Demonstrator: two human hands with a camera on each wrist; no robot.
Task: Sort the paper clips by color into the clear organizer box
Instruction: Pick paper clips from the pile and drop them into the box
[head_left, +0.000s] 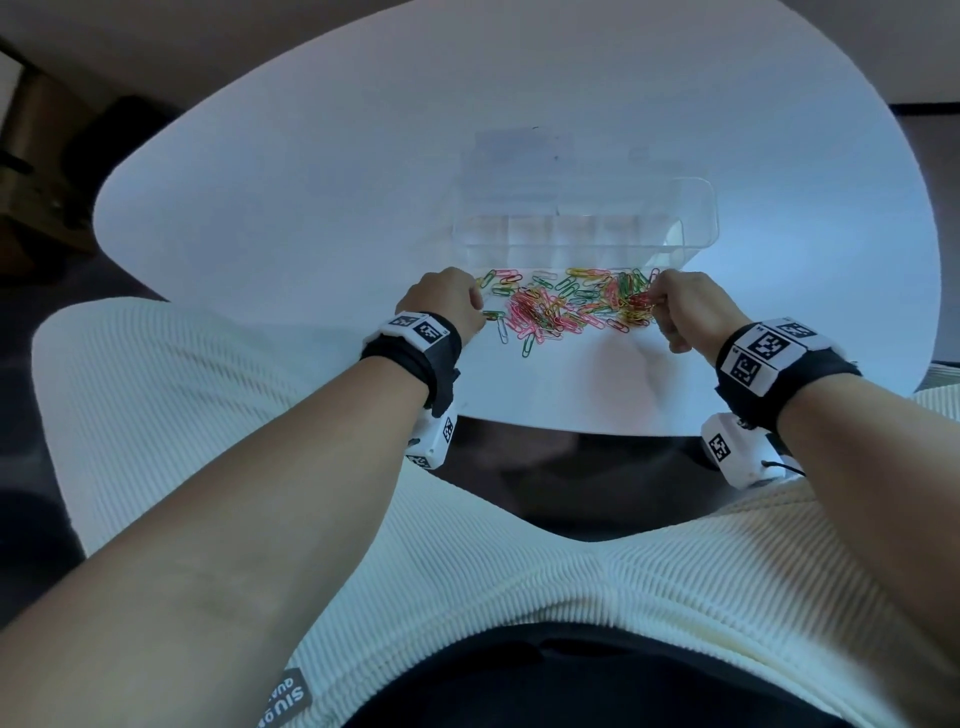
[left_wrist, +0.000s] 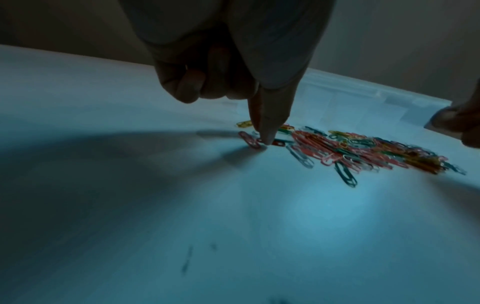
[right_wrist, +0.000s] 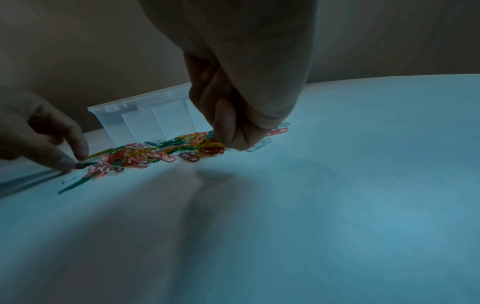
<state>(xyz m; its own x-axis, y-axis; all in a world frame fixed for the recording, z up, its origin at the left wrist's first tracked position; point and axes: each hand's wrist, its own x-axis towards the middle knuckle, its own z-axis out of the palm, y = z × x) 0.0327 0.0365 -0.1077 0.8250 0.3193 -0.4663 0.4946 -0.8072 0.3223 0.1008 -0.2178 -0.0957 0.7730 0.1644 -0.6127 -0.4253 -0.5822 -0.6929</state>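
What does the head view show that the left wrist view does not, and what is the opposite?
Only the head view shows both wrist bands, the person's ribbed white clothing, the table's whole outline and the open top of the clear organizer box, where no clips show. Only the left wrist view shows the left hand from below: one straight fingertip presses down beside a pink clip, the other fingers curled. Both show the mixed paper clips lying in front of the box, and part of the right hand.
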